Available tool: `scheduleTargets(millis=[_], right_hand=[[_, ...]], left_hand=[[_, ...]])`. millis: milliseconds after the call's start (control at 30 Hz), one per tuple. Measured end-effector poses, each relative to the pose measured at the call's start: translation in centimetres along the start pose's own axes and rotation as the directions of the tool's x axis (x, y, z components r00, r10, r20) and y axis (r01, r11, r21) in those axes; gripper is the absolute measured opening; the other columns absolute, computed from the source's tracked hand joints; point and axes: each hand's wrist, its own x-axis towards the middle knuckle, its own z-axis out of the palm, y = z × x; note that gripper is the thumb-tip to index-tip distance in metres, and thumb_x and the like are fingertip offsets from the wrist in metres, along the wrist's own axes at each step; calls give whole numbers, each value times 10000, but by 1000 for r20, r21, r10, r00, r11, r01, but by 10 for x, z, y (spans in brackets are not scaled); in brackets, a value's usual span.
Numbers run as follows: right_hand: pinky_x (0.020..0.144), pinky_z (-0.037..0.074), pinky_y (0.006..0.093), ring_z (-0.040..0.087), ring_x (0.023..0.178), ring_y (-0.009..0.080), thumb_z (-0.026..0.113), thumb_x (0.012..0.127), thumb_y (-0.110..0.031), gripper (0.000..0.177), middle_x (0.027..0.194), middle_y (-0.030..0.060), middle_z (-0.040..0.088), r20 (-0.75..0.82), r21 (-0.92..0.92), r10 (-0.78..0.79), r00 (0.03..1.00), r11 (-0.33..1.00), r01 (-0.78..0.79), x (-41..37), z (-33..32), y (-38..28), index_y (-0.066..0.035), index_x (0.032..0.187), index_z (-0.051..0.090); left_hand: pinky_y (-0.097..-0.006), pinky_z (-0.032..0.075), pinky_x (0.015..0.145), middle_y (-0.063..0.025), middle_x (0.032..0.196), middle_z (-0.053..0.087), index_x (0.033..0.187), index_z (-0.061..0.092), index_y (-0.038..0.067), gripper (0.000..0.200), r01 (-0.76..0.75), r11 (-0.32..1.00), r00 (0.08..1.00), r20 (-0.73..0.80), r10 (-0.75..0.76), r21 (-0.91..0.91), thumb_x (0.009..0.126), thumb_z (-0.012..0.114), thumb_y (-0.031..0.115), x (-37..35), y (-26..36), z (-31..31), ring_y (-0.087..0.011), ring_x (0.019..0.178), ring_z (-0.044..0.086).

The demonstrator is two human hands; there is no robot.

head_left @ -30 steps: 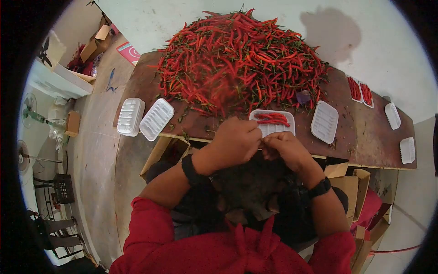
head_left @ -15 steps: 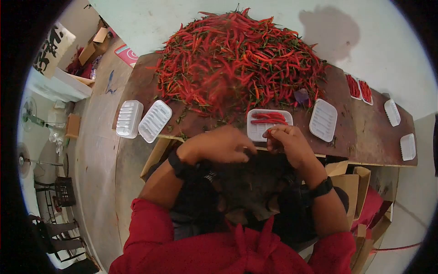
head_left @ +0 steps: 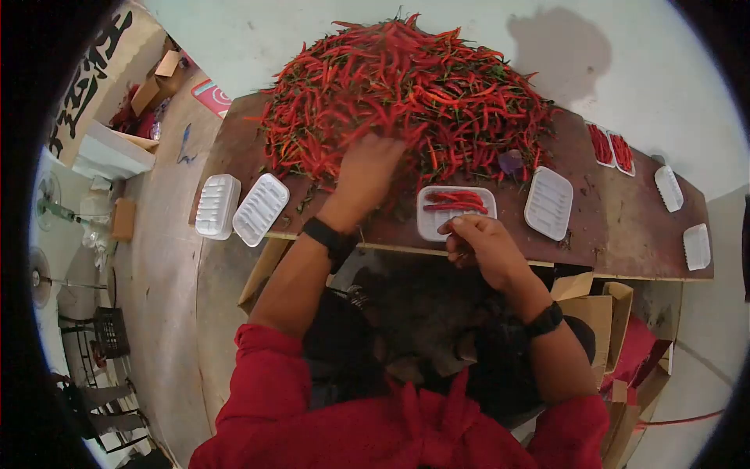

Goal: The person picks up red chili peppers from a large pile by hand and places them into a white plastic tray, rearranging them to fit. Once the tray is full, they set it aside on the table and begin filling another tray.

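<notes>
A large heap of red chili peppers (head_left: pixel 461 94) with green stems covers the back of the brown table. My left hand (head_left: pixel 369 168) reaches into its front edge; the fingertips are blurred and hidden among the peppers. A white foam tray (head_left: pixel 427 224) holding several red chilies (head_left: pixel 457 199) lies near the table's front edge. At its front right corner is my right hand (head_left: pixel 483 244), with thumb and fingers pinched together. What is in that pinch, if anything, is too small to make out.
White foam trays lie left (head_left: pixel 262 209) and right (head_left: pixel 549 205), with a tray stack (head_left: pixel 217 207) at far left. Two trays of chilies (head_left: pixel 621 155) and two white trays (head_left: pixel 697 247) sit on the right. A purple scrap (head_left: pixel 510 162) rests by the heap. Cardboard boxes (head_left: pixel 586 320) stand below.
My left hand has moved forward from the table's front edge into the chili heap. My right hand stays by the tray, slightly lower. The red bit seen at its fingertips no longer shows clearly.
</notes>
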Motion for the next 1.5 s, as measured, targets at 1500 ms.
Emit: scheduleTargets(millis=[1500], right_hand=[[799, 456, 282, 596, 858, 133, 622, 846, -204, 300, 908, 67, 665, -21, -152, -108, 994, 983, 104, -1, 13, -6, 46, 1009, 656]], left_hand=[[-211, 449, 633, 29, 787, 599, 837, 627, 43, 164, 688, 115, 724, 688, -42, -717, 834, 694, 193, -13, 58, -39, -34, 722, 531]])
